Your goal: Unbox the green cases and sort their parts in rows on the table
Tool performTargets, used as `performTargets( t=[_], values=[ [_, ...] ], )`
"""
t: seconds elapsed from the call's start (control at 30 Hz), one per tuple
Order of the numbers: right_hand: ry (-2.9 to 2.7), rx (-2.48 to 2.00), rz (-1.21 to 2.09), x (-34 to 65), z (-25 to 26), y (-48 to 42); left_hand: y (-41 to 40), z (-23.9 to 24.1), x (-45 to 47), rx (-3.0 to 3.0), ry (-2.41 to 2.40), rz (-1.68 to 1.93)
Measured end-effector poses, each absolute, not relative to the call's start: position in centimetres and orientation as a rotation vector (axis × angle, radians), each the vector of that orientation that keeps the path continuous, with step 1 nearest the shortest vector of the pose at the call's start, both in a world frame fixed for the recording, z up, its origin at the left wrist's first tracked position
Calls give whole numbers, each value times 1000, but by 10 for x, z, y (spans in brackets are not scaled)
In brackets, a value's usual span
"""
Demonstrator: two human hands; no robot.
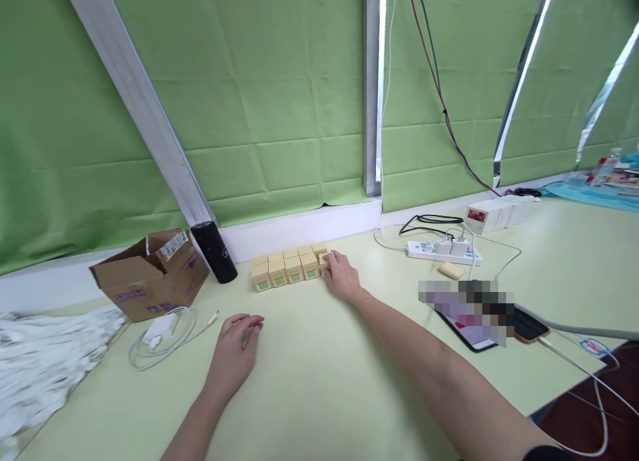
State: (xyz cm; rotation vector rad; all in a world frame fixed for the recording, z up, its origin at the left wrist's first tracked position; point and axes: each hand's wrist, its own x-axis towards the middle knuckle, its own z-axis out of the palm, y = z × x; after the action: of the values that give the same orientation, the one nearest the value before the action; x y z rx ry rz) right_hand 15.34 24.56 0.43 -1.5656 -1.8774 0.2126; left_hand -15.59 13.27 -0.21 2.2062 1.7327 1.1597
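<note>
Small pale yellow boxes (286, 268) with green-and-white labels stand close together in rows near the wall. My right hand (341, 275) is at the right end of this group, its fingers closed around a small yellow box (323, 261) that they partly hide. My left hand (239, 341) hovers over or rests on the table to the lower left of the boxes; I cannot tell which. Its fingers are loosely bent with a gap to the thumb, and nothing is in it. A coiled white cable with a charger (162, 329) lies left of that hand.
An opened cardboard box (154, 275) and a black cylinder (214, 251) stand at the back left, with white strips (44, 368) piled nearby. To the right are a power strip (442, 251), two phones (479, 321), white boxes (494, 213) and cables.
</note>
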Motion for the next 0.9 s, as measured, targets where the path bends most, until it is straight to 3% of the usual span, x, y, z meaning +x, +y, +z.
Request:
performTargets(
  t=[0.3, 0.67, 0.9],
  values=[
    [-1727, -1429, 424, 159, -7, 203, 133, -5, -158, 2114, 1772, 1219],
    [-1856, -1046, 911, 135, -12, 123, 124, 6, -113, 2134, 1613, 955],
    [-1888, -1006, 918, 140, -13, 122, 125, 3, -78, 2126, 1727, 868]
  ],
)
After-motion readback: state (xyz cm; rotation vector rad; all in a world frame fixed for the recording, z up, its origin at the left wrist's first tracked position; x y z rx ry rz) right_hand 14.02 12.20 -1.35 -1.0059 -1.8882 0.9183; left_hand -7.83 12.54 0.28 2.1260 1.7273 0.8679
